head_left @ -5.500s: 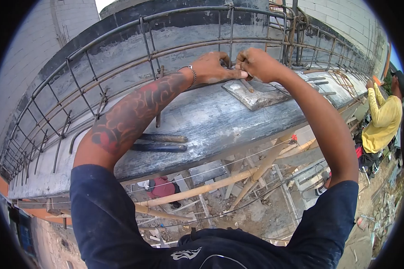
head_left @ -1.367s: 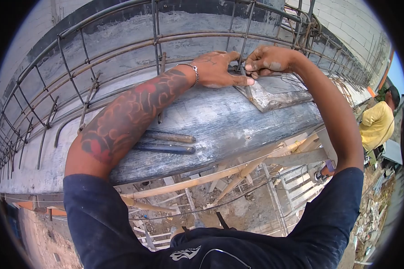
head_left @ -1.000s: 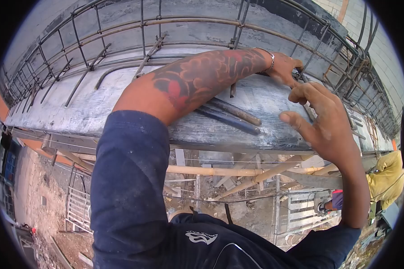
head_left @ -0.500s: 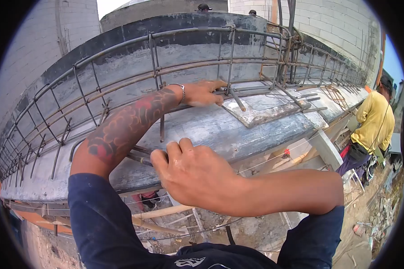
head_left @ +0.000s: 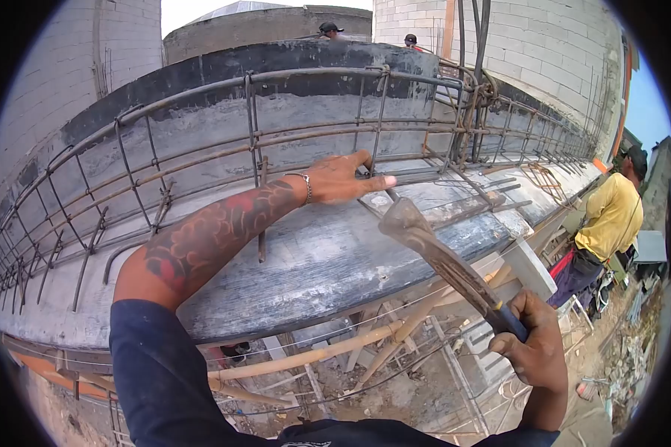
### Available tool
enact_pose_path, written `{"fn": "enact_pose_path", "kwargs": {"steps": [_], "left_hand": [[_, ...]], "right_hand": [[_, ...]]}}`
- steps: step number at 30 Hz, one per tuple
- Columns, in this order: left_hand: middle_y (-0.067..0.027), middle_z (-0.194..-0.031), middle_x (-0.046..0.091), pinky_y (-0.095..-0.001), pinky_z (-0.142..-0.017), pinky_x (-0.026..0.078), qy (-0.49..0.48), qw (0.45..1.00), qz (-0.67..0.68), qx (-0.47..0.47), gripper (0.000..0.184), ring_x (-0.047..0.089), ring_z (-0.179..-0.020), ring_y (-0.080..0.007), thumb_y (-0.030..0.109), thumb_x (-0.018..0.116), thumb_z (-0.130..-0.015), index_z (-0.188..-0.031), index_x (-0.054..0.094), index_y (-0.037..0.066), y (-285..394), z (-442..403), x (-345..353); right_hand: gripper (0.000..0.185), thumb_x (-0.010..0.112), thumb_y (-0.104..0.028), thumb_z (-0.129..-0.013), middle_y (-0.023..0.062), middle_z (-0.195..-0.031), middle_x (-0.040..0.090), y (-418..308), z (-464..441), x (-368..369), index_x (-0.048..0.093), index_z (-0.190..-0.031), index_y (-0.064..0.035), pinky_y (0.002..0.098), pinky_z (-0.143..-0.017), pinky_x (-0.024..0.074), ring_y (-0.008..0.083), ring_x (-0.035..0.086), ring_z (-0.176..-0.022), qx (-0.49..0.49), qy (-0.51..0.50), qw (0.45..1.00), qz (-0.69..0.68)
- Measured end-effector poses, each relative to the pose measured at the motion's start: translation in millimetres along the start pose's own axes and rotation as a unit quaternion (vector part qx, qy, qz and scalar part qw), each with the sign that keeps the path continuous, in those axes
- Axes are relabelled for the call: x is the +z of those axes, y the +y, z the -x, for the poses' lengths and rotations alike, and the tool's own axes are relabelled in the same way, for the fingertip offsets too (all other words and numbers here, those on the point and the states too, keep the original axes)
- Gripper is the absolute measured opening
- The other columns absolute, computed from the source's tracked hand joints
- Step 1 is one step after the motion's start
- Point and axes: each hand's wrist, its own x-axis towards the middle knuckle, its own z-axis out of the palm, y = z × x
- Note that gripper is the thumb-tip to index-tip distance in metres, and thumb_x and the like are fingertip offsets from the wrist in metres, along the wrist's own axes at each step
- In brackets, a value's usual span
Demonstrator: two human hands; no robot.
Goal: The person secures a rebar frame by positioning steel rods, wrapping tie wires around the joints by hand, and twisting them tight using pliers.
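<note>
My left hand (head_left: pixel 343 179) is closed around a thin upright steel bar of the rebar cage (head_left: pixel 306 132), low down near the slab. Its thumb points right along the bars. In my right hand (head_left: pixel 529 343) is a hammer (head_left: pixel 455 268), held by its dark blue grip. The worn brown head is raised toward the upper left, and in this view it lies just below my left thumb. Behind the head, a short bar end and a flat board (head_left: pixel 458 212) are partly covered. I cannot tell whether the head touches them.
The curved grey formwork (head_left: pixel 291 283) runs across in front of me, with a dark-topped wall (head_left: pixel 224 67) behind the cage. Bar ends stick out at the left. Bamboo poles (head_left: pixel 298 361) and a string line lie below. A person in a yellow shirt (head_left: pixel 611 216) stands at right.
My right hand has swung from across my left forearm out to the lower right, bringing the hammer into full view. My left hand stays at the bars, its thumb now showing. The view has shifted slightly.
</note>
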Motion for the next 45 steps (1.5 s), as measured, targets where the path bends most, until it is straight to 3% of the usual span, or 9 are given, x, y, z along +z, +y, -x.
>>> {"fn": "enact_pose_path", "kwargs": {"steps": [7,9,11,17,23,29,33,35,45], "left_hand": [[-0.0297,-0.109,0.056,-0.0432,-0.088,0.046,0.085,0.996,-0.010,-0.016,0.104,0.056,-0.106,-0.0394,0.076,0.054,-0.066,-0.124,0.043,-0.009,-2,-12,22],[-0.0305,-0.111,0.055,-0.0433,-0.088,0.047,0.087,0.995,-0.053,-0.002,0.104,0.056,-0.107,-0.0398,0.076,0.054,-0.066,-0.125,0.041,-0.009,-3,-10,23],[-0.0320,-0.111,0.054,-0.0448,-0.090,0.045,0.085,0.995,-0.042,-0.005,0.106,0.054,-0.109,-0.0416,0.078,0.052,-0.066,-0.125,0.041,-0.010,-5,-11,22],[-0.0328,-0.111,0.054,-0.0464,-0.090,0.045,0.066,0.998,-0.024,-0.005,0.107,0.053,-0.110,-0.0432,0.080,0.050,-0.066,-0.125,0.040,-0.009,-5,-9,20],[-0.0303,-0.107,0.057,-0.0458,-0.089,0.046,0.074,0.997,-0.028,-0.004,0.106,0.055,-0.108,-0.0412,0.080,0.051,-0.065,-0.125,0.042,-0.007,-11,-13,22],[-0.0311,-0.108,0.056,-0.0494,-0.091,0.044,0.059,0.998,-0.017,-0.011,0.105,0.052,-0.111,-0.0432,0.081,0.051,-0.064,-0.125,0.043,-0.004,-12,-11,20],[-0.0282,-0.104,0.059,-0.0466,-0.089,0.045,0.065,0.998,-0.021,-0.016,0.105,0.056,-0.108,-0.0394,0.080,0.053,-0.063,-0.125,0.043,-0.004,-11,-11,20],[-0.0281,-0.105,0.059,-0.0463,-0.089,0.046,0.064,0.998,-0.019,-0.018,0.105,0.056,-0.108,-0.0394,0.080,0.053,-0.062,-0.125,0.043,-0.003,-11,-10,20],[-0.0321,-0.105,0.055,-0.0530,-0.089,0.044,0.056,0.998,-0.008,-0.007,0.103,0.053,-0.108,-0.0449,0.080,0.054,-0.064,-0.126,0.042,-0.002,-12,-10,20]], "right_hand": [[0.027,0.070,-0.019,-0.081,-0.0030,-0.057,0.044,1,-72,-32,0.047,-0.075,-0.0057,0.0206,-0.040,0.0344,0.0043,0.042,-0.045,0.009,0.078,0.997,-0.026],[0.024,0.067,-0.016,-0.081,-0.0006,-0.064,0.047,-5,-98,-46,0.048,-0.078,-0.0033,0.0222,-0.045,0.0356,0.0058,0.043,-0.051,-0.017,0.067,0.988,0.138],[0.024,0.067,-0.016,-0.081,0.0002,-0.065,0.047,12,-131,-63,0.048,-0.078,-0.0016,0.0226,-0.046,0.0351,0.0070,0.042,-0.050,-0.253,0.091,0.884,0.382],[0.023,0.067,-0.015,-0.082,0.0023,-0.065,0.048,20,-183,-68,0.048,-0.078,-0.0010,0.0236,-0.047,0.0395,0.0083,0.050,-0.051,-0.088,-0.021,0.972,0.215],[0.023,0.066,-0.019,-0.084,0.0014,-0.063,0.053,35,-210,-63,0.050,-0.081,-0.0032,0.0250,-0.048,0.0399,0.0080,0.054,-0.054,-0.029,-0.093,0.965,0.245],[0.021,0.064,-0.019,-0.084,0.0069,-0.058,0.050,53,-229,-71,0.049,-0.083,-0.0040,0.0315,-0.054,0.0394,0.0205,0.048,-0.054,-0.203,-0.126,0.889,0.391],[0.020,0.064,-0.015,-0.081,0.0115,-0.065,0.051,55,-236,-63,0.049,-0.084,-0.0021,0.0358,-0.061,0.0410,0.0307,0.050,-0.065,-0.171,-0.136,0.879,0.424],[0.018,0.064,-0.011,-0.079,0.0146,-0.079,0.055,65,-240,-58,0.050,-0.085,-0.0007,0.0392,-0.066,0.0419,0.0349,0.052,-0.076,-0.314,-0.092,0.853,0.406],[0.023,0.063,-0.002,-0.073,0.0171,-0.090,0.057,79,-253,-48,0.053,-0.094,0.0006,0.0406,-0.077,0.0449,0.0362,0.056,-0.089,-0.326,-0.109,0.849,0.400]]}}
